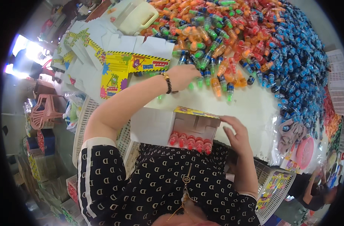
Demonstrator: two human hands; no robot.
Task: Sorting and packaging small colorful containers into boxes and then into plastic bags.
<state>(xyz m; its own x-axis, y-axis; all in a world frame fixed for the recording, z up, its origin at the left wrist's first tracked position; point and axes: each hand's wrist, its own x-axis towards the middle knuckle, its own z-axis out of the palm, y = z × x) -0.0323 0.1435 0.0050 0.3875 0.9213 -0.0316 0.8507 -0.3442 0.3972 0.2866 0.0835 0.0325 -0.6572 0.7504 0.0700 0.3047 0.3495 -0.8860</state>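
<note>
My left hand [183, 77] reaches over the near edge of the bottle pile with its fingers bent inward. Beside its fingertips lie small green bottles [207, 77] with dark blue bands; what the fingers hold, if anything, is hidden. In front of my body, an open white cardboard box [153, 126] with a yellow printed edge lies on its side. A row of several small red bottles [190, 142] sits along its lower side, caps toward me. My right hand [237, 133] rests its fingertips at the box's right end, thumb and fingers apart.
Orange, red and green bottles [217, 34] heap across the far table, with blue bottles [296, 64] at right. Flat printed cartons [115, 73] and a cream jug [138, 19] lie far left. White crates [83, 128] flank me; a pink basket [305, 152] and another person [311, 192] are right.
</note>
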